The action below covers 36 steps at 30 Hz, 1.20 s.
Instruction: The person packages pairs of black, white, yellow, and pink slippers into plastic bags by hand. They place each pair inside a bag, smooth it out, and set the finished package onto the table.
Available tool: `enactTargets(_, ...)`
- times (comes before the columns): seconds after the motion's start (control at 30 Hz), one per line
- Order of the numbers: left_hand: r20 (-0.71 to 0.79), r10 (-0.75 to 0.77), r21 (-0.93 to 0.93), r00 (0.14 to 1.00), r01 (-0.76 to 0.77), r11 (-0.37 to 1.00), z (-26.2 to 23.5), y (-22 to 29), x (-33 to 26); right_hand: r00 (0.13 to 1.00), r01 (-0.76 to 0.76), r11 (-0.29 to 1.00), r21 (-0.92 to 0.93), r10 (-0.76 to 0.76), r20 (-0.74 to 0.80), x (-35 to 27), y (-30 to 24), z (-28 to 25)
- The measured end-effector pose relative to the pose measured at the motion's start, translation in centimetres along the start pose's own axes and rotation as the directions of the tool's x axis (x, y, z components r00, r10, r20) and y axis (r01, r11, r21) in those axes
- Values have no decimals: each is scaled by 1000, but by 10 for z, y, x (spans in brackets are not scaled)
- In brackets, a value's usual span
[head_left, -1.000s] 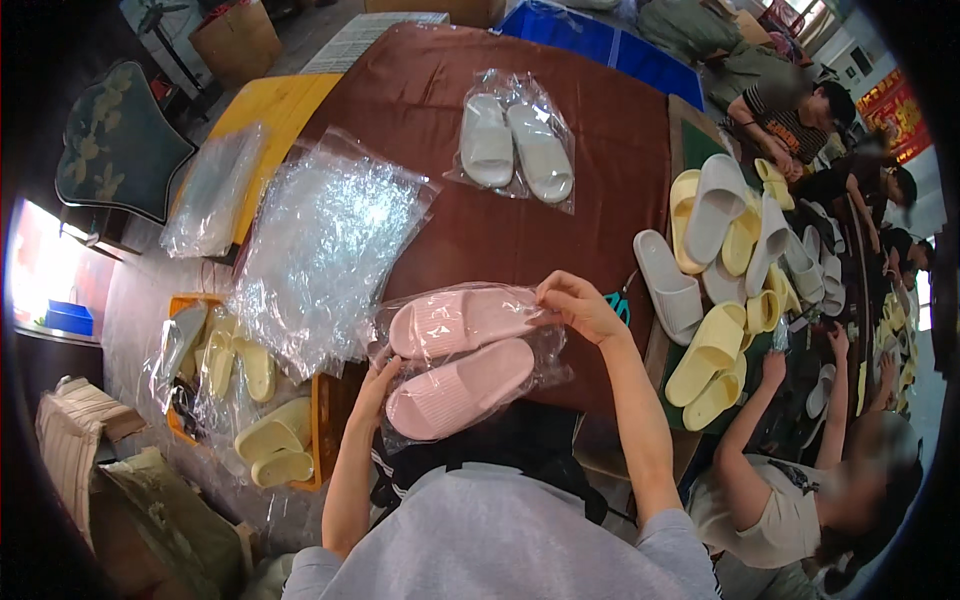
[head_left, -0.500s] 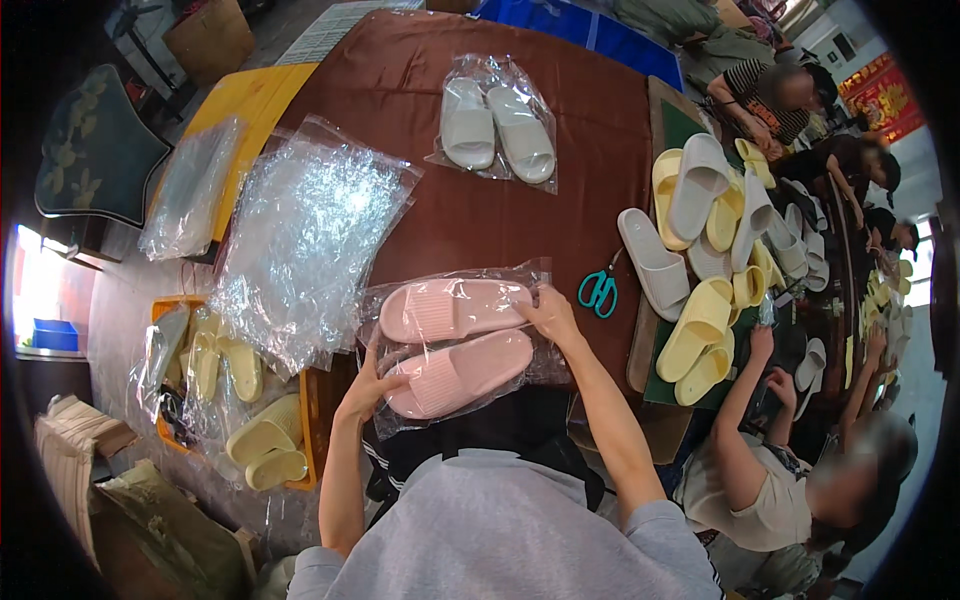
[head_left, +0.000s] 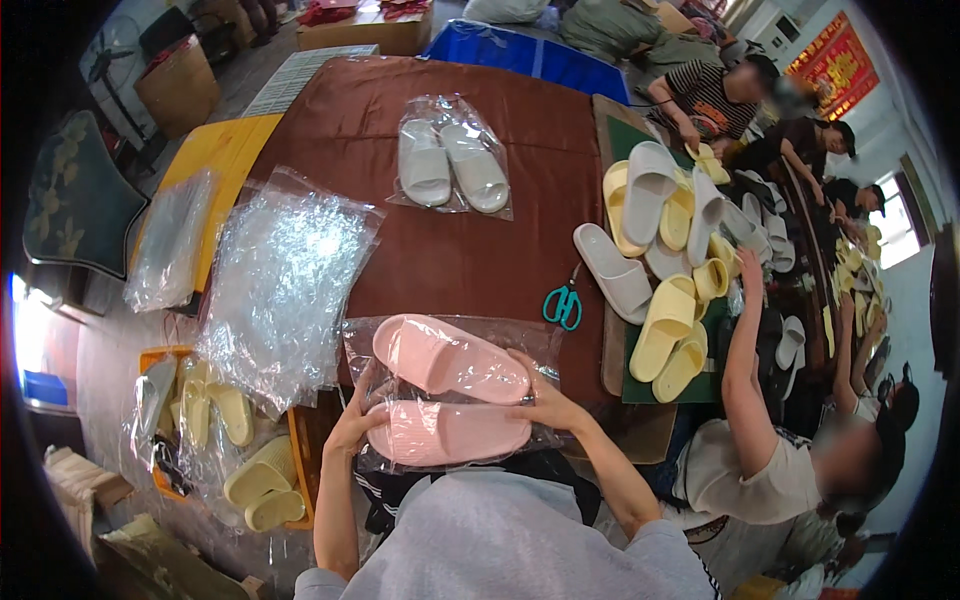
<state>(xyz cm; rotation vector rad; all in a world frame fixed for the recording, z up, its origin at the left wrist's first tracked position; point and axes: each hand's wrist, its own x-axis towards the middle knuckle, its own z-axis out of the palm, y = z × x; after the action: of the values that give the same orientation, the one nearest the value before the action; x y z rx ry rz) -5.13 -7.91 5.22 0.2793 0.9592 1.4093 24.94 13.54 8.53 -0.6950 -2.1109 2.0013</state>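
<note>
A pair of pink slide slippers [head_left: 450, 362] lies one above the other inside a clear plastic bag [head_left: 540, 340], at the near edge of the brown-covered table. Around the bag's left end my left hand [head_left: 352, 425] is closed, thumb by the nearer slipper's toe. My right hand [head_left: 545, 400] grips the right end, its thumb over the heels. Farther off on the table rests a bagged pair of pale grey slippers [head_left: 452, 165]. Teal-handled scissors [head_left: 562, 306] lie beyond my right hand, and a stack of clear bags [head_left: 285, 290] is to the left.
Loose yellow and grey slippers [head_left: 665, 320] pile up on a green board at the right. A co-worker [head_left: 750, 450] reaches in there from the near right. An orange crate [head_left: 300, 470] with bagged yellow slippers stands at the left. Several people sit farther along.
The view has shifted. My right hand has moved from the bag's upper right corner down onto the slippers' heels. The pink slippers have changed angle, the farther one now slanting down to the right.
</note>
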Motion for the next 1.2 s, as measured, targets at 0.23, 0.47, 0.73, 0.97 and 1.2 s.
enactTargets(0.23,63,63,178,996,-74,981,21,20,12,933,3,958,-286,-106,-345,-31,1,30)
enactTargets(0.47,52,55,150,997,-62,987,5,18,25,828,137,915,-381,-316,-463,-51,-5,42)
enactTargets(0.73,-77,489,780,869,-253,573,18,30,60,726,142,895,-423,-385,-571,-91,-14,22)
enactTargets(0.97,-99,687,873,720,-268,407,-20,69,54,568,66,958,-278,-265,-779,-180,-26,-39)
enactTargets(1.2,-317,615,610,722,-341,715,17,46,24,161,359,932,-52,-116,-980,-168,6,-85)
